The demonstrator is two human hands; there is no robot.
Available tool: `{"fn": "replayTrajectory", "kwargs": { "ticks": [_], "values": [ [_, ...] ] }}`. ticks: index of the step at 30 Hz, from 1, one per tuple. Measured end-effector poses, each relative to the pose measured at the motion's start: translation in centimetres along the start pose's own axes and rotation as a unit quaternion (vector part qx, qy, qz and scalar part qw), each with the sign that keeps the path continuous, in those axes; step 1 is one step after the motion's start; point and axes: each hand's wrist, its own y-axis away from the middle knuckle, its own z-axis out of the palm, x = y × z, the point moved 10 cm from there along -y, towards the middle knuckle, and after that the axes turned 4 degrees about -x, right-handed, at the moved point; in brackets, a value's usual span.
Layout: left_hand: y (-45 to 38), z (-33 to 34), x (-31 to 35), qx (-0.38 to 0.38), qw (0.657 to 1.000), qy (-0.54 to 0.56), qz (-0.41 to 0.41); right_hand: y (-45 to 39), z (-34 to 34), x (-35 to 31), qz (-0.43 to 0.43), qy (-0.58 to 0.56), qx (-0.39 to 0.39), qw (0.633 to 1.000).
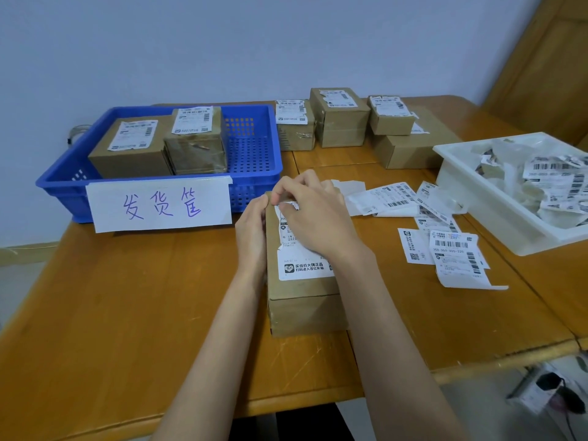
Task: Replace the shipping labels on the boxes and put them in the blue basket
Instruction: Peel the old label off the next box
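A brown cardboard box [302,300] lies in front of me on the wooden table, with a white shipping label [305,265] on its top. My left hand [251,230] holds the box's left side near the far corner. My right hand [313,214] lies over the label's upper part, fingers curled and pinching its torn top edge. The blue basket [254,154] stands at the back left with a paper sign on its front and two labelled boxes [133,148] [195,144] inside.
Several more labelled boxes [337,117] stand at the back of the table. Loose labels [455,253] lie to the right of my hands. A white tray [496,205] of torn label scraps sits at the far right. The table's [127,313] front edge is close.
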Motion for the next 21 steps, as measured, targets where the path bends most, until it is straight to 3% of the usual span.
{"fn": "replayTrajectory", "kwargs": {
  "ticks": [7, 12, 21],
  "values": [
    [-0.01, -0.21, -0.06, 0.003, 1.0, -0.007, -0.004, -0.27, 0.25, 0.07, 0.005, 0.021, 0.001, 1.0],
    [0.01, -0.1, 0.0, 0.007, 1.0, -0.011, 0.002, -0.36, -0.06, 0.62, 0.006, -0.036, 0.003, 0.999],
    [-0.12, -0.01, -0.44, -0.005, 1.0, 0.015, -0.011, -0.06, 0.24, 0.04, -0.011, 0.027, 0.008, 1.0]
  ]
}}
